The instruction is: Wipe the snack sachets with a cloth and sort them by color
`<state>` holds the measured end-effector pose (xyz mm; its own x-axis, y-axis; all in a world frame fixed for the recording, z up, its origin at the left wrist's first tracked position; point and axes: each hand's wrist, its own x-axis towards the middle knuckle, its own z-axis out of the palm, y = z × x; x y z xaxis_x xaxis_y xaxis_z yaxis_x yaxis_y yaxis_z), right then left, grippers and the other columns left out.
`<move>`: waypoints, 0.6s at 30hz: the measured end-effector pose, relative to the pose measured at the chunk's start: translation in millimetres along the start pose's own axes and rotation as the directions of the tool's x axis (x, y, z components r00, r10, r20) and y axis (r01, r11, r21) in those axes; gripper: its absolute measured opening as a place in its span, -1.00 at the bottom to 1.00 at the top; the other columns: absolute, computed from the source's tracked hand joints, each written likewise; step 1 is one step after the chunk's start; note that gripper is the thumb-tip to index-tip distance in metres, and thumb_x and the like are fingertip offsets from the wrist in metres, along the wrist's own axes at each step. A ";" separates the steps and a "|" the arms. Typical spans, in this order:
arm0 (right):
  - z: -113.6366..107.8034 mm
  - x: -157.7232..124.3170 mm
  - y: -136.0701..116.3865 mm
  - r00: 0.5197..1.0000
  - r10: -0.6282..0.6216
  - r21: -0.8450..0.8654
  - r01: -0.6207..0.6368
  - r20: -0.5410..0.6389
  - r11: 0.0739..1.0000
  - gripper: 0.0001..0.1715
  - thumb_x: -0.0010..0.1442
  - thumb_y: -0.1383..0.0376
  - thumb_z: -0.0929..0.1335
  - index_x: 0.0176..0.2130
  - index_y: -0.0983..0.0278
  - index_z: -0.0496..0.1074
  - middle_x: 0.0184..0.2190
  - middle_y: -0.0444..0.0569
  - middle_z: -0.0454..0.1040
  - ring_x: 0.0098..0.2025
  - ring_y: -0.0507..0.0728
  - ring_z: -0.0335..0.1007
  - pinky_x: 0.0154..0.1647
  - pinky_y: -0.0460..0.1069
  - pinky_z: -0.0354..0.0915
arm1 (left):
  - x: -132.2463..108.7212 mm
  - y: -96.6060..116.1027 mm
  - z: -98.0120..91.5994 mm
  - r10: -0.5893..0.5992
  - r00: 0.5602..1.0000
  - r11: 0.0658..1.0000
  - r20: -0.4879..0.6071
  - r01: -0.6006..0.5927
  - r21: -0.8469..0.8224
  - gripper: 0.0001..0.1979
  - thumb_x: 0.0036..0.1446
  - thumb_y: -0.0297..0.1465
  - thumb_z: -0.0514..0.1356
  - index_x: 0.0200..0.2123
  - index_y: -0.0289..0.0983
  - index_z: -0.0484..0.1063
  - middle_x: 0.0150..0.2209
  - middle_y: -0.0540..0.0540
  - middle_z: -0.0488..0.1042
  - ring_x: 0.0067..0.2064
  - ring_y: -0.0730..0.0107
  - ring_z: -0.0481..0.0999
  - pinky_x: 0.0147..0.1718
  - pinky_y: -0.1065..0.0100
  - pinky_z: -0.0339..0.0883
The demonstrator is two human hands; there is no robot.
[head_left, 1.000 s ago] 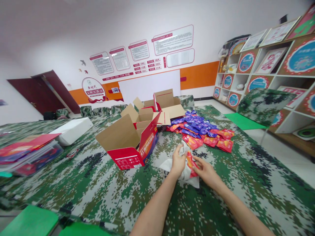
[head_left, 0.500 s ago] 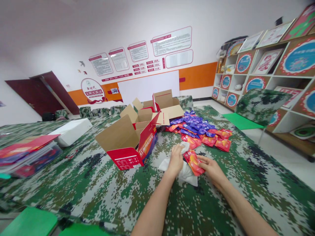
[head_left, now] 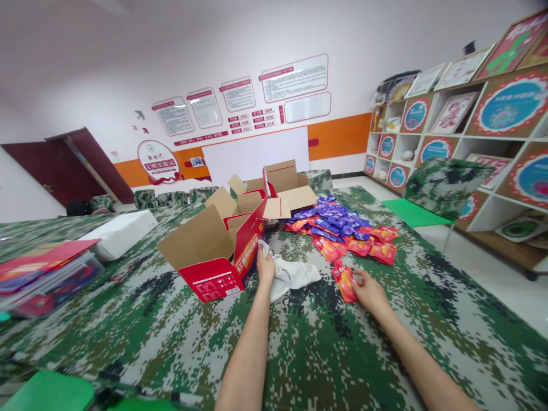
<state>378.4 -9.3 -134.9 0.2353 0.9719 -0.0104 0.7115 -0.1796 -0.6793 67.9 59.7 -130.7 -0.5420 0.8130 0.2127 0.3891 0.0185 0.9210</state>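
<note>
My left hand [head_left: 266, 268] is closed on one end of a white cloth [head_left: 295, 275], beside the printed side of an open red cardboard box [head_left: 216, 279]. The rest of the cloth trails rightward over the camouflage tablecloth [head_left: 308, 354]. Between the fingers and thumb of my right hand [head_left: 369, 291] is the edge of a red-orange packet [head_left: 345, 281]. Beyond it lies a heap of purple packets [head_left: 338, 217], with several more red-orange packets [head_left: 383, 253] along its near side.
Another open box [head_left: 286, 182] stands behind the red one, its flaps spread out. On the left are a white box [head_left: 120, 231] and a clear plastic bin [head_left: 60, 285] with red folders on top. A shelf unit [head_left: 454, 137] lines the right wall.
My left hand has moved left with the cloth, drawing it away from the packet toward the red box. My right hand keeps hold of the packet, now slightly farther right of the cloth.
</note>
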 end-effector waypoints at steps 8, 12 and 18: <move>27.8 9.6 -27.2 0.993 -0.085 0.038 0.083 0.075 0.996 -0.51 -0.06 0.39 0.27 -0.07 0.37 0.35 -0.43 -0.05 0.48 -0.39 0.08 0.39 -0.38 -0.11 0.19 | 5.1 -14.0 1.3 -0.005 1.000 0.998 -0.029 0.007 0.067 -0.49 0.10 -0.39 0.03 0.14 -0.30 0.11 0.11 -0.21 0.26 0.13 0.29 0.24 0.10 0.33 0.07; 49.7 19.0 -51.7 0.990 -0.117 0.042 0.114 0.075 0.993 -0.55 -0.07 0.39 0.29 -0.11 0.37 0.38 -0.46 -0.05 0.49 -0.41 0.08 0.40 -0.40 -0.11 0.19 | 2.9 -14.3 3.0 0.010 1.000 1.000 -0.025 -0.009 0.012 -0.52 0.09 -0.38 0.04 0.12 -0.26 0.14 0.11 -0.17 0.26 0.13 0.32 0.23 0.09 0.35 0.07; 80.1 39.3 -93.2 0.991 -0.132 0.040 0.131 0.025 0.991 -0.62 -0.03 0.31 0.30 -0.16 0.37 0.41 -0.44 0.01 0.50 -0.38 0.11 0.41 -0.35 -0.07 0.22 | 3.4 -15.1 6.3 0.001 0.999 0.996 -0.048 -0.006 -0.087 -0.55 0.09 -0.38 0.05 0.09 -0.24 0.19 0.06 -0.15 0.33 0.07 0.32 0.32 0.06 0.33 0.13</move>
<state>268.3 57.8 -130.7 0.1227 0.9906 0.0608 0.7093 -0.0446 -0.7035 64.9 65.9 -145.9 -0.5765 0.7842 0.2294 0.3260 -0.0366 0.9447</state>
